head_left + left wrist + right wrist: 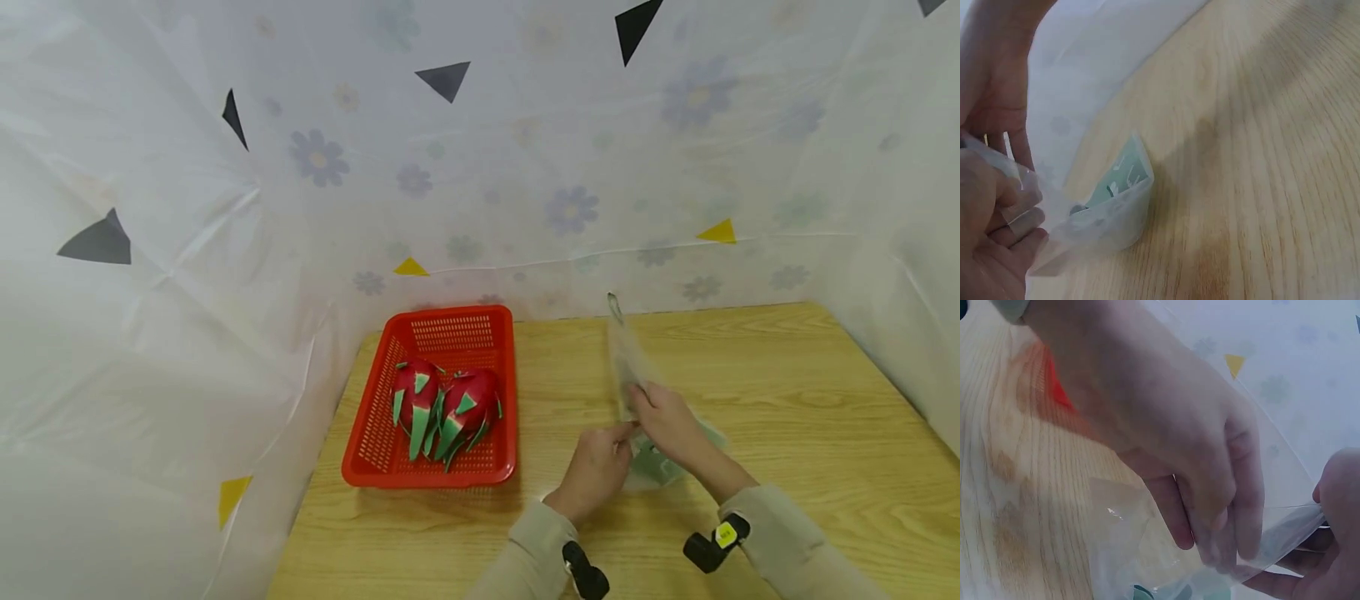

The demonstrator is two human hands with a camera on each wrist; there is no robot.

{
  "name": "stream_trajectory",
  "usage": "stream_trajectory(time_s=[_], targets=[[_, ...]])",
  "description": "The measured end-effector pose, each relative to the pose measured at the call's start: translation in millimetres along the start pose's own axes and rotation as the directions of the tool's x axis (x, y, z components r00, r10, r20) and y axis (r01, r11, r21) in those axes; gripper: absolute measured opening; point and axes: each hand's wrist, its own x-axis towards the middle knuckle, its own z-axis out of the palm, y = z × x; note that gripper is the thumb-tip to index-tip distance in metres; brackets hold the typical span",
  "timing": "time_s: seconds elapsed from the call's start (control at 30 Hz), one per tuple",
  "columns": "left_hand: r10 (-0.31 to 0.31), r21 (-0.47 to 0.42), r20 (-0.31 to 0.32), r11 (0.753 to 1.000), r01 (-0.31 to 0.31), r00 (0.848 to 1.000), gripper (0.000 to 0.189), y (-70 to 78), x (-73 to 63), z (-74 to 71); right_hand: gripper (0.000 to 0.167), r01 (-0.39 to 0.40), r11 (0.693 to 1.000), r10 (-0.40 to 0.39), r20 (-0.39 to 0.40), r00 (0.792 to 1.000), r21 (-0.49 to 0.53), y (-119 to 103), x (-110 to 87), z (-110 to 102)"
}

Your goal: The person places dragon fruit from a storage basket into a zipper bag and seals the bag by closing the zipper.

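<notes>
left hand [595, 468], right hand [670, 427]: pinch on translucent bag [628, 357]

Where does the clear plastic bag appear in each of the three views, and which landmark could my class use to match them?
Head: clear plastic bag right of centre, lower half, right of the red basket.
Left wrist: lower left, reaching towards the centre.
Right wrist: bottom middle, cut off by the lower edge.
Shared landmark: the wooden table.
</notes>
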Motion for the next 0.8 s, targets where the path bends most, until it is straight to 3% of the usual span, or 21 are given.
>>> stream_trajectory(time_s=[0.07, 0.1, 0.23, 0.3, 0.37, 0.43, 0.53, 0.63, 0.73, 0.8], targets=[[-0.123, -0.120, 0.040, 0.985, 0.127, 0.992, 0.036, -1.6, 1.3, -2.4, 0.041, 0.046, 0.999, -0.047, -0.026, 0.999, -0.024, 0.7, -1.1, -0.3], [-0.187, -0.189, 0.061, 0.962, 0.195, 0.980, 0.037, -2.3, 2.3, -4.1, 0.041, 0.069, 0.997, -0.070, -0.037, 0.997, -0.035, 1.7, -1.4, -0.2], [-0.358, -0.426, 0.117, 0.825, 0.372, 0.926, 0.033, -1.4, 9.1, -16.0, 0.037, 0.127, 0.990, -0.131, -0.071, 0.989, -0.053, 7.9, -4.8, 1.8], [-0.410, -0.510, 0.134, 0.752, 0.418, 0.902, 0.032, 1.2, 14.3, -24.2, 0.034, 0.147, 0.987, -0.152, -0.077, 0.985, -0.059, 12.0, -7.1, 3.6], [-0.441, -0.569, 0.131, 0.700, 0.432, 0.888, 0.030, 4.8, 20.5, -33.5, 0.031, 0.178, 0.981, -0.185, -0.083, 0.979, -0.084, 15.7, -9.5, 6.6], [-0.454, -0.592, 0.100, 0.688, 0.419, 0.886, 0.028, 9.5, 28.1, -43.0, 0.027, 0.213, 0.970, -0.224, -0.090, 0.970, -0.119, 18.1, -11.5, 9.6], [-0.447, -0.611, 0.051, 0.693, 0.382, 0.893, 0.035, 18.0, 39.9, -57.3, 0.022, 0.271, 0.941, -0.295, -0.100, 0.950, -0.200, 20.0, -14.3, 14.2], [-0.434, -0.632, 0.005, 0.697, 0.340, 0.901, 0.048, 27.8, 50.5, -70.1, 0.029, 0.293, 0.913, -0.327, -0.081, 0.941, -0.285, 20.2, -18.5, 18.1], [-0.445, -0.658, -0.023, 0.681, 0.322, 0.895, 0.057, 36.3, 58.4, -79.4, 0.032, 0.317, 0.875, -0.363, -0.065, 0.929, -0.366, 20.6, -22.5, 22.8], [-0.464, -0.670, -0.030, 0.667, 0.327, 0.885, 0.059, 40.4, 61.6, -83.6, 0.031, 0.362, 0.834, -0.427, -0.073, 0.901, -0.416, 22.4, -24.4, 26.6]])
